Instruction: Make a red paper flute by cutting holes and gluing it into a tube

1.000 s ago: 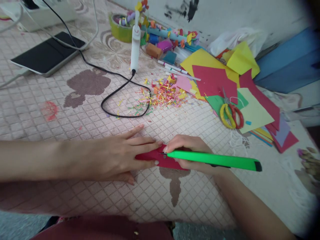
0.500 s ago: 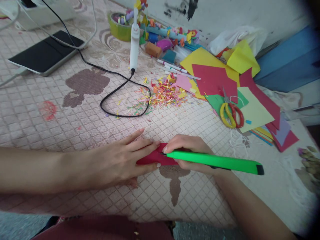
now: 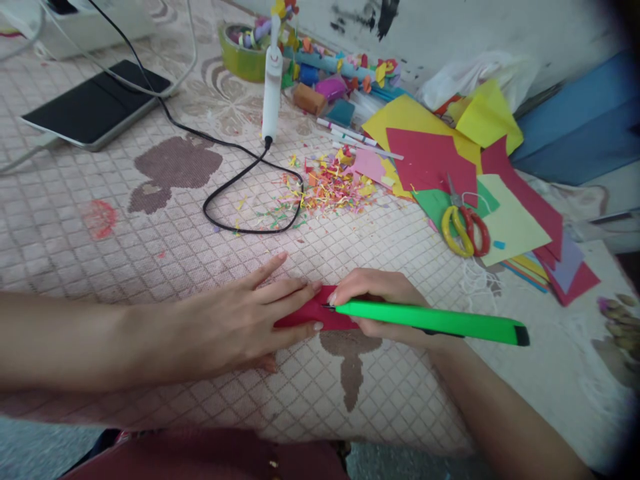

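Observation:
A strip of red paper (image 3: 342, 322) lies flat on the patterned tablecloth. My left hand (image 3: 235, 319) rests palm down on it, fingers spread, pressing its left part and hiding it. My right hand (image 3: 385, 293) is closed around a slim green utility knife (image 3: 440, 321) with a black end. Its thin dark tip touches or hovers just over the red paper, close to my left fingertips; contact itself cannot be made out. The knife's body slants back to the right over my right wrist.
Scissors (image 3: 465, 230) with yellow and red handles lie on coloured paper sheets (image 3: 435, 160) at right. Paper scraps (image 3: 335, 187), a black cable (image 3: 205, 207), a white glue gun or similar upright device (image 3: 271, 93), yellow tape (image 3: 245, 60) and a tablet (image 3: 97, 103) sit farther back.
The whole view has shifted very slightly. Both hands, the knife and the red paper keep nearly the same positions.

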`<control>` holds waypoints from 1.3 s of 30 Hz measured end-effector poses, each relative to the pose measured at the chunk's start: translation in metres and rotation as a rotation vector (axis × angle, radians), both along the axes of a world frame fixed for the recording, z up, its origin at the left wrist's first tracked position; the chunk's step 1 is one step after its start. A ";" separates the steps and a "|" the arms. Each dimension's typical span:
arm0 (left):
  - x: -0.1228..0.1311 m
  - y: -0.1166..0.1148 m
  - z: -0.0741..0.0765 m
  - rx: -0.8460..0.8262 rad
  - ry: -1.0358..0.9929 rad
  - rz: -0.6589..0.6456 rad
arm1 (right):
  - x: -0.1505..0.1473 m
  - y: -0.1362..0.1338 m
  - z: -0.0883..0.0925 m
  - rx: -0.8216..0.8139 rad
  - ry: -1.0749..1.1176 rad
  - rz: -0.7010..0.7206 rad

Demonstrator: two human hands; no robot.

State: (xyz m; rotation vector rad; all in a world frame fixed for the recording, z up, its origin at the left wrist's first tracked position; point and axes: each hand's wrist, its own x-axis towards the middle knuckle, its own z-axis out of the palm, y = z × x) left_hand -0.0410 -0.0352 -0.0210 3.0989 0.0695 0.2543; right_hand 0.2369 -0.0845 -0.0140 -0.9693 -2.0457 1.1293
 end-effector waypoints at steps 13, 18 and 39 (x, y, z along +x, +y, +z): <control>-0.003 0.017 0.013 -0.090 -0.007 -0.093 | -0.001 0.000 0.003 -0.023 0.005 -0.011; -0.006 0.028 0.004 -0.141 0.019 -0.142 | 0.000 0.000 0.002 -0.016 0.010 -0.001; -0.005 0.022 -0.002 -0.086 0.035 -0.095 | -0.001 -0.001 0.003 -0.021 -0.018 -0.019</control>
